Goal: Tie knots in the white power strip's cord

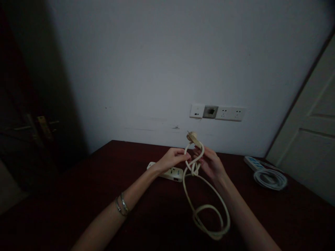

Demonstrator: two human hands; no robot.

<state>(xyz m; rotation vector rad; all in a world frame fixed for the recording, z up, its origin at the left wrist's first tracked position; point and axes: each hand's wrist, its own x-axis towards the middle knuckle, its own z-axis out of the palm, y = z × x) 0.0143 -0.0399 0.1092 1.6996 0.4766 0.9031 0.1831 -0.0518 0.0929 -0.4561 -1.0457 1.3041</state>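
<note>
Your left hand point(171, 159) is raised over the far middle of the dark reddish-brown wooden table point(78, 195), fingers drawn together, their tips pinching a loop of the cream-coloured rubbery power cord point(183, 184). Your right hand point(211, 163) faces it from just beside. Its fingers curl around the same cord below the pale rounded plug point(193, 136), which sticks up above both hands; the dim light hides how firmly they close. Between your hands the cord twists on itself in a knot-like tangle. From there it hangs toward you and ends in a doubled loop near the table's near edge, and you cannot tell whether that loop rests on the wood. A cream rectangular power strip point(174, 173) lies on the table behind your left hand, which hides part of it. Two thin metal bangles point(121, 205) circle your left wrist. Near the far right corner a white power strip with blue markings point(251, 162) lies beside a coiled white cable point(270, 178). A row of white wall sockets point(230, 113) sits on the grey wall above the table's far edge. The dark door point(31, 115) at left is barely readable.
</note>
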